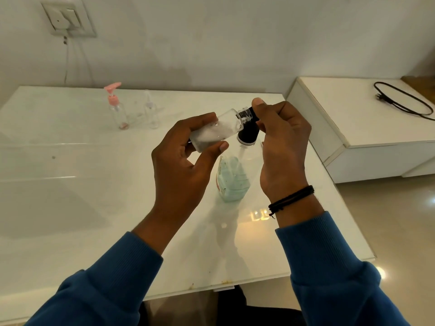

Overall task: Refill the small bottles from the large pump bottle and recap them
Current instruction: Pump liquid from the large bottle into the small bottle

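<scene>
My left hand (186, 154) grips a small clear bottle (215, 131) holding white foamy liquid, tilted with its threaded neck pointing right. My right hand (280, 135) pinches a black cap (255, 114) right at that neck. Directly below stands the large bottle (233, 182), clear with pale green liquid low inside and a black collar (246, 137) on top; its pump head is hidden behind my hands. At the back left stand a small clear bottle with a pink pump (117, 109) and another small clear bottle (151, 114).
The white glossy table (70, 184) ends at a front edge near my sleeves and a right edge by the tiled floor. A white low cabinet (353, 128) to the right carries a black cable (404, 102). A wall socket (66, 17) sits at upper left.
</scene>
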A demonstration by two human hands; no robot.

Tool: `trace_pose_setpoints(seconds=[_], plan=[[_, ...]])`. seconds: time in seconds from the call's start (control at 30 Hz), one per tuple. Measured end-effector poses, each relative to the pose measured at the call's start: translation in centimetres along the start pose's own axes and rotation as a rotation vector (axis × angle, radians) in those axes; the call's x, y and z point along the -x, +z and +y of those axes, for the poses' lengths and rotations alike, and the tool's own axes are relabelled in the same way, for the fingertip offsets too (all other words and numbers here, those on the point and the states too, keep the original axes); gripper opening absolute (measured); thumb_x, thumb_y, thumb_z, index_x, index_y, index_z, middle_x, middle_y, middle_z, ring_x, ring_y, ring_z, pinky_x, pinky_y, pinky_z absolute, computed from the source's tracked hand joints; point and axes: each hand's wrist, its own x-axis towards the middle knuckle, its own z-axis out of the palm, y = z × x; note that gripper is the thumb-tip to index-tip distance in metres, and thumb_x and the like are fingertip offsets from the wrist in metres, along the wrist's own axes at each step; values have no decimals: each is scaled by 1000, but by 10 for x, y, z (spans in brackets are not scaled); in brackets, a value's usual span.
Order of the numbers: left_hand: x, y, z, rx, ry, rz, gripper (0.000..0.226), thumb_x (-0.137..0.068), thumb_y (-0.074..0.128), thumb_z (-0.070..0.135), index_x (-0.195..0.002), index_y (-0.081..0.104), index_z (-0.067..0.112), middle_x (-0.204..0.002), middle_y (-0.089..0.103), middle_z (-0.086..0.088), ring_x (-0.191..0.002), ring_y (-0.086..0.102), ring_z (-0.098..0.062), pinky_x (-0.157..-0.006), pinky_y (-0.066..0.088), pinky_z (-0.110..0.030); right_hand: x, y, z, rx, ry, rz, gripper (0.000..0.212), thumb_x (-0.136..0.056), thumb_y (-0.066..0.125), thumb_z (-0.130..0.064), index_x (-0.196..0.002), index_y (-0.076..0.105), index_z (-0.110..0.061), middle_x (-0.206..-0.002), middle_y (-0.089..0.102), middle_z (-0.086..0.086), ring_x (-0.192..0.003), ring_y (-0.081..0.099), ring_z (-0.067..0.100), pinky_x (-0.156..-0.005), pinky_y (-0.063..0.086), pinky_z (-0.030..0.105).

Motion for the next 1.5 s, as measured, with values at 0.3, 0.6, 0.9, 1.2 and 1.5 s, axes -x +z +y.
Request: trace_pose_setpoints(seconds=[0.3,0.6,0.9,1.2,1.5], plan=[[-1,-1,2,4,10,15,43,-87,80,15,-125,65,4,-120,68,0,-113,66,-15,-91,56,-23,1,3,-3,-7,-6,2,30,-95,67,-8,-68,53,-7,-68,55,5,-49,50,0,-48,43,8],[2,0,-3,-5,-9,-9,43,-88,79,17,-126,64,3,-123,69,-3,-116,66,-16,-93,57,-27,2,3,5,18,-28,31,27,-95,67,-6,-70,55,-3,-62,55,1,-51,52,1,-52,44,7],[-1,0,1,0,6,2,42,-87,79,18,-125,65,5,-120,68,2,-114,66,-12,-92,55,-21,1,4,-1,12,-44,32,31,-94,66,-3,-67,51,-3,-58,54,-1,-47,51,-1,-48,43,8],[-2,-1,1,-21,7,10,43,-87,80,18,-125,65,5,-122,68,2,-115,65,-12,-91,55,-20,0,5,-4,-22,-18,16,28,-94,66,-3,-71,51,-3,-61,52,0,-47,49,0,-48,44,8],[1,-1,-1,-14,-12,-11,44,-87,79,18,-126,64,4,-123,69,-3,-115,66,-16,-92,56,-23,2,4,4,-45,-11,22,33,-95,66,-5,-65,52,-8,-61,55,0,-52,53,2,-52,46,10]])
